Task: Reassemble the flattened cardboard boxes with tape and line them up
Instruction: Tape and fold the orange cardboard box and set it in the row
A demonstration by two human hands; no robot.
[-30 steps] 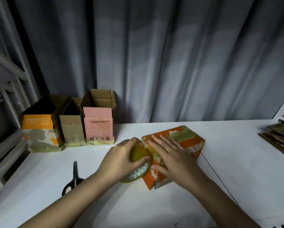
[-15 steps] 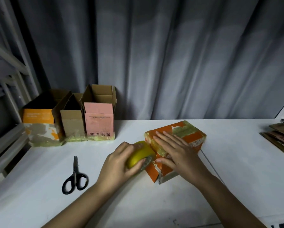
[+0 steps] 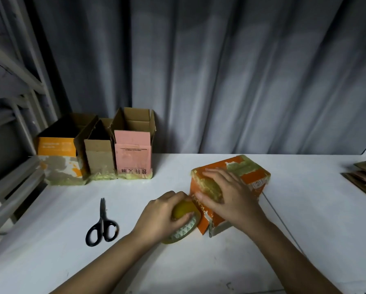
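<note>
An orange cardboard box (image 3: 256, 181) stands upside down in the middle of the white table (image 3: 305, 230), with yellowish tape across its top. My right hand (image 3: 226, 194) lies flat over the box's near top edge, fingers straight, pressing on the tape. My left hand (image 3: 163, 215) grips a yellow tape roll (image 3: 183, 225) against the box's left side, low near the table. Three assembled open boxes stand in a row at the back left: an orange-and-white one (image 3: 58, 162), a plain brown one (image 3: 99, 158) and a pink one (image 3: 133, 160).
Black scissors (image 3: 102, 227) lie on the table left of my left hand. Flattened cardboard pieces (image 3: 362, 179) are stacked at the right edge. A grey curtain hangs behind the table, and a metal shelf frame (image 3: 12, 115) stands at the left.
My left hand has moved the tape roll down the box's left side from near the top edge toward the table. My right hand stays pressed on the box.
</note>
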